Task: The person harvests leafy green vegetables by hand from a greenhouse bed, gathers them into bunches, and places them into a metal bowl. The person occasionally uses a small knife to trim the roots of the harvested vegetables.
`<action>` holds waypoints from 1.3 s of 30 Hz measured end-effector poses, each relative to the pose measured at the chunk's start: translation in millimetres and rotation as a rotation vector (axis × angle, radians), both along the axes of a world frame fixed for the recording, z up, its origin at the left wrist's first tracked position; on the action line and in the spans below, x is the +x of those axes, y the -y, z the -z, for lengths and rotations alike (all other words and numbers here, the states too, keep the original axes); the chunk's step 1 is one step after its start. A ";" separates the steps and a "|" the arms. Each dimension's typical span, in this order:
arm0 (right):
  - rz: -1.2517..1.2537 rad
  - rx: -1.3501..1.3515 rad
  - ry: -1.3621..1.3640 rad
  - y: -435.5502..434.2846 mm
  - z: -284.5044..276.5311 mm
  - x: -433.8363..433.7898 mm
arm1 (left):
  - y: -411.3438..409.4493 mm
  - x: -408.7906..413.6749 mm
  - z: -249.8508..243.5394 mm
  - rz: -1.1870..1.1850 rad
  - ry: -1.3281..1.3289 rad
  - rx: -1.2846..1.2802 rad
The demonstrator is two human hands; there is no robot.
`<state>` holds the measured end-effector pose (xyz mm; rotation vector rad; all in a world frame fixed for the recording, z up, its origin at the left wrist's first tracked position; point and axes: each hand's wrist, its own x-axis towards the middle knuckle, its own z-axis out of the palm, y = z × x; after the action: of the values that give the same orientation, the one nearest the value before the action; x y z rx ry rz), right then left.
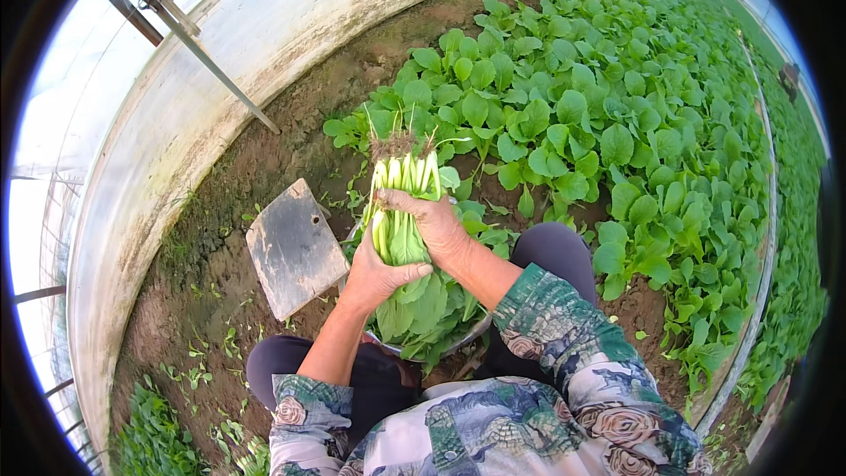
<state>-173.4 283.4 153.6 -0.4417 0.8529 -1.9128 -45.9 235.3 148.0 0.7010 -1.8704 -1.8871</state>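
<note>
A bunch of leafy greens (405, 238) is gripped between my two hands, with its pale stems and soil-covered roots pointing away from me. My left hand (380, 271) wraps the leafy part from the left, thumb across the leaves. Higher up, my right hand (429, 221) clasps the stems near the roots, its thumb lying over them. Beneath the bunch, more picked greens (423, 330) fill a round container (472, 336) between my knees; only bits of its rim show.
A flat, soil-stained board (297, 254) rests left of the container. Growing greens (595, 125) cover the bed ahead and to the right, bordered by a pale hose or pipe (767, 211). Plastic greenhouse sheeting (152, 139) curves along the left, where a slanted pole (211, 66) meets the soil.
</note>
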 end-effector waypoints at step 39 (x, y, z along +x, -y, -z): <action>-0.022 -0.076 0.102 -32.9 -22.0 -48.1 | 44.2 62.1 -33.0 -0.484 0.202 -1.606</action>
<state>-221.5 316.3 175.6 -0.3937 0.7081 -1.9347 16.2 191.1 181.0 0.5844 -2.2494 0.2326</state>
